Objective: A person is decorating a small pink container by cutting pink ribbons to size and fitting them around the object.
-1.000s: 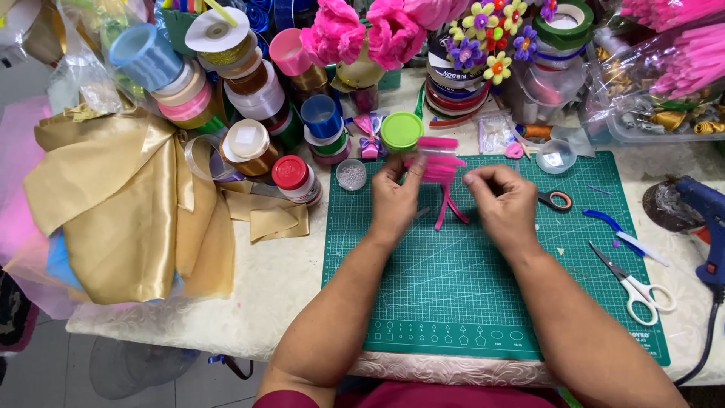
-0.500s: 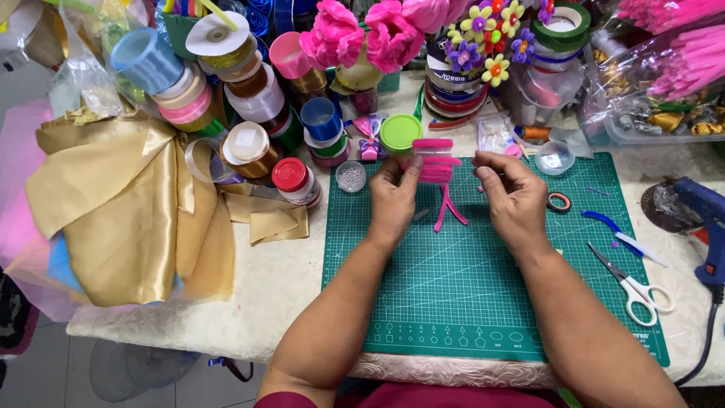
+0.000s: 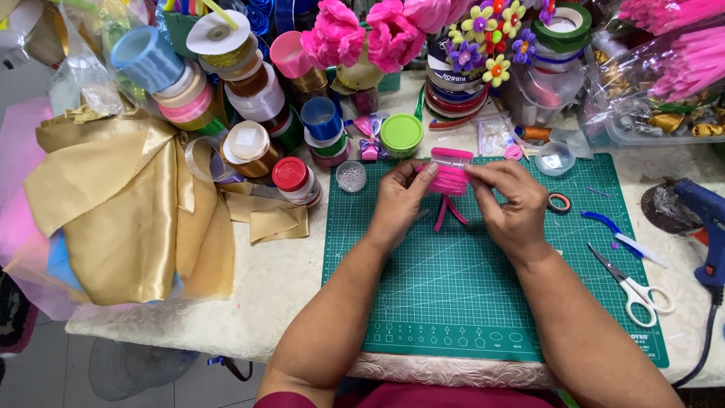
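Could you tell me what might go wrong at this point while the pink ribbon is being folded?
The pink ribbon is pinched only by the fingertips of the left hand and right hand, so its loops may spring open. The dish of small beads beside the left hand could be knocked over.

Scissors [image 3: 633, 289] lie right of the cutting mat [image 3: 453, 302], folded cloth [image 3: 121, 211] left.

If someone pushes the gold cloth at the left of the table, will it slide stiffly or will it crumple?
The gold cloth would probably crumple: it already lies in soft folds. Its sheen suggests a slippery satin. One edge hangs over the table, so a push might send it off.
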